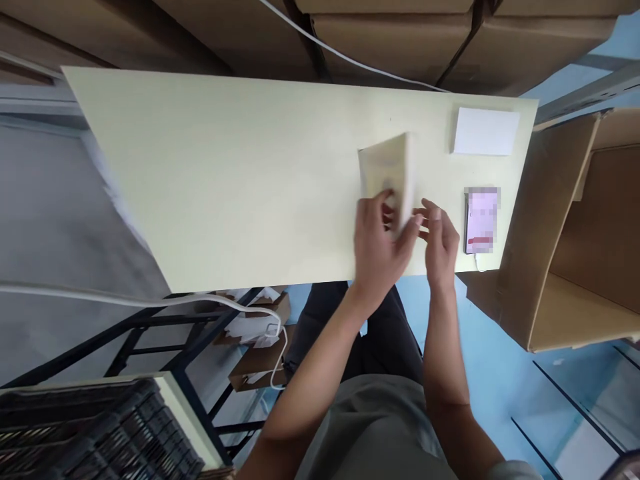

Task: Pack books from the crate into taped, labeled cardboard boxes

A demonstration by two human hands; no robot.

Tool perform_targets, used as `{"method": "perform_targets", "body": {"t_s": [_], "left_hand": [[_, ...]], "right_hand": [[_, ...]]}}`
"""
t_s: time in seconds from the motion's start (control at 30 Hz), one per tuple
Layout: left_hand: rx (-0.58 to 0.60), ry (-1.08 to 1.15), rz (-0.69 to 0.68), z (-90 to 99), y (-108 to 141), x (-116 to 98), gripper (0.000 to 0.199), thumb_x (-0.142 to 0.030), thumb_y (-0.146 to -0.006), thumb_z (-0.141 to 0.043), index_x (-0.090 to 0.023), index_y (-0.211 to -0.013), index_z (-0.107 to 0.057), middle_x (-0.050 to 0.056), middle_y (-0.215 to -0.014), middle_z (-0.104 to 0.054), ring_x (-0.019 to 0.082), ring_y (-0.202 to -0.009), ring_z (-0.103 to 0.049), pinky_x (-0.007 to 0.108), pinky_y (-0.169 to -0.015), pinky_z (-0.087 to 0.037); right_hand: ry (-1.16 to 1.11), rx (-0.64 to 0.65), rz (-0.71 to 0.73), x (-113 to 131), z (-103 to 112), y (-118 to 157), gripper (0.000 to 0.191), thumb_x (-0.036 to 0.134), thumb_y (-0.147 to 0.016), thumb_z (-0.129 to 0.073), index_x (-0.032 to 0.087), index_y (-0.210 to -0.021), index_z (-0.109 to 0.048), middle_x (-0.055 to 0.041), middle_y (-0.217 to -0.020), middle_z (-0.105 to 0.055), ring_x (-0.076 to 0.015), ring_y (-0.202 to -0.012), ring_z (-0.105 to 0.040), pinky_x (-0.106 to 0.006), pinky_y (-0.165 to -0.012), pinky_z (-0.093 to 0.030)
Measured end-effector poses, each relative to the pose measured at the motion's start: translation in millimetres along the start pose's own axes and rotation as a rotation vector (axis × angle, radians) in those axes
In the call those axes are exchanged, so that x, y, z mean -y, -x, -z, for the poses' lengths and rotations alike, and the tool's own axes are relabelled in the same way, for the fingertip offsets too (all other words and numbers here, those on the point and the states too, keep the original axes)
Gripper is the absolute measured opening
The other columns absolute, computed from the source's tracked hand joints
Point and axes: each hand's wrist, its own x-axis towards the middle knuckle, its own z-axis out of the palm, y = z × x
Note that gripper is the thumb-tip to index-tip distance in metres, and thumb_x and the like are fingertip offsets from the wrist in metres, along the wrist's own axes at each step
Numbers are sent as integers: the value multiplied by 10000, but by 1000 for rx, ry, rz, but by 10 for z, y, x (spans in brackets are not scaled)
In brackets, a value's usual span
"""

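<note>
My left hand point(377, 243) is closed around the lower end of a pale flat box point(387, 163). The box stands tilted over the table point(250, 180), with its narrow side turned to the right, and motion blurs it a little. Fingers of the left hand cover its lower part. Just to the right is my right hand point(440, 243), its fingers apart and close to the box's lower right edge and the left thumb. Whether those fingertips touch the box I cannot tell.
A white box point(486, 131) lies at the table's far right, with a phone point(481, 220) on a cable nearer me. An open cardboard box point(545, 227) stands off the right edge. Cardboard cartons point(390, 47) line the back. A black crate point(125, 433) is at lower left.
</note>
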Motion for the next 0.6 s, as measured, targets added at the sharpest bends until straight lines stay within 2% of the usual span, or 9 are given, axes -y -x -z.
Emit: {"method": "perform_targets", "body": {"t_s": [0.1,0.2,0.3,0.43,0.53,0.6], "left_hand": [[78,56,-35,-137,-44,122,477,-599,-1100,-697,-274,-1443,-631,146,-1387,-675,308,-1310,-706,469,-1099,-617],[-9,33,37,-83,-88,376,495,-612,-1116,-654,-276,-1477,-600,164,-1473,-644,324,-1377,-675,491,-1134,-600],[-57,21,117,23,-116,587,459,-556,-1116,-664,-274,-1473,-597,161,-1444,-661,323,-1358,-681,494,-1133,-601],[-53,95,178,79,-217,709,382,-414,-1075,-729,-254,-1409,-635,145,-1397,-720,314,-1328,-703,490,-1142,-600],[-23,239,238,168,-343,747,292,-370,-1061,-735,-219,-1303,-677,130,-1287,-770,276,-1183,-758,427,-1026,-639],[-12,299,252,347,-405,770,251,-407,-1063,-745,-218,-1221,-699,101,-1161,-790,247,-1056,-769,382,-930,-645]], "right_hand": [[106,4,0,9,150,-49,641,730,-1170,-414,238,-1342,-788,-92,-1032,-792,-247,-951,-748,-398,-848,-639],[218,-42,-9,-127,128,-125,578,725,-1114,-566,207,-1222,-799,-32,-868,-723,-195,-762,-623,-336,-723,-569],[240,-80,-17,-217,38,-146,519,646,-1131,-556,197,-1237,-795,-20,-855,-712,-166,-700,-547,-304,-669,-519],[177,-90,-27,-170,-81,-92,519,601,-1131,-537,184,-1311,-787,-54,-931,-770,-185,-754,-619,-314,-678,-548],[161,-147,3,-103,-227,-20,543,602,-1121,-535,166,-1329,-784,-104,-1085,-812,-237,-912,-716,-367,-778,-615],[158,-166,12,-48,-418,53,546,597,-1124,-527,161,-1332,-782,-119,-1129,-822,-258,-967,-750,-390,-827,-637]]}}
